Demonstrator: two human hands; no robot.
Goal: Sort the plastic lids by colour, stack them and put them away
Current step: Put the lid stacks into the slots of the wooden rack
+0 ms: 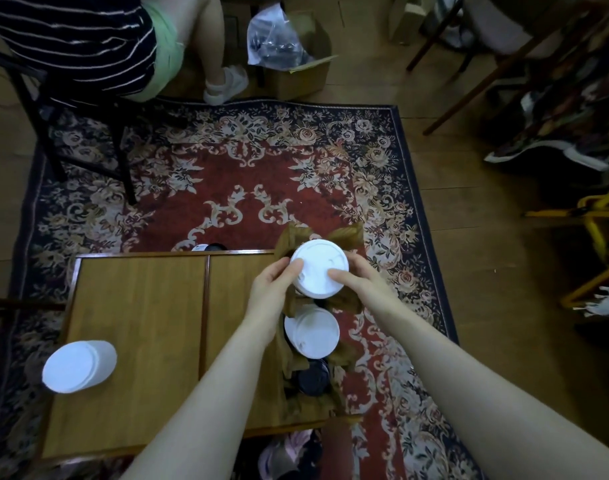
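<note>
From the head view, both hands meet over the right edge of the wooden table [140, 341], holding a stack of white lids [319, 270]. The left hand [273, 284] grips the stack's left side with curled fingers, thumb on the top lid; the right hand [356, 277] grips the right side, its thumb also pressed on top. The top lid is round, matte white plastic with a raised rim and small moulded marks near its centre. The stack sits in the far compartment of a brown paper holder [344, 237], whose crumpled flaps rise around it. In the middle compartment, nearer the person, stands a second white stack [311, 336], and nearest, a black stack [312, 377]. At the table's left edge lies another white stack [78, 367], tipped on its side. Beneath the table spreads a red floral rug [226, 174], where a seated person [88, 39] occupies a black chair at the far left
</note>
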